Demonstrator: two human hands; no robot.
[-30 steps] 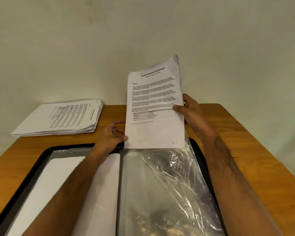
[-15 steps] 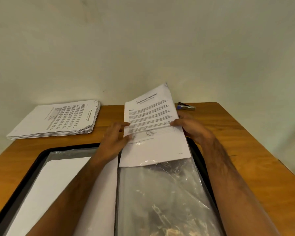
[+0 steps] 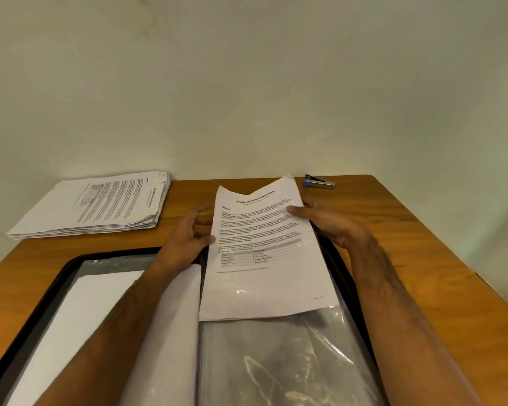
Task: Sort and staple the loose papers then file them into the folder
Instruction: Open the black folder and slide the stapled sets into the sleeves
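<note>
At centre frame, a printed set (image 3: pixel 264 253) sits half inside the folder's (image 3: pixel 56 276) clear sleeve (image 3: pixel 276 361), the left hand (image 3: pixel 185 241) and right hand (image 3: pixel 329 224) each pinching one of its edges. A thick stack of papers (image 3: pixel 94 206) at upper left looks unfiled, with the stapler (image 3: pixel 318 181) lying at upper right.

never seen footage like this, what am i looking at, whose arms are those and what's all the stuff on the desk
There is no machine here. A person wears a camera on the head, so the single view looks forward and down at that person's own arms.

On the wooden desk lies an open black folder with clear plastic sleeves. At the far left sits a stack of printed papers; at the far edge, a small stapler.

The left hand and right hand each grip a side of a printed document, whose lower part sits inside the right-hand sleeve.
</note>
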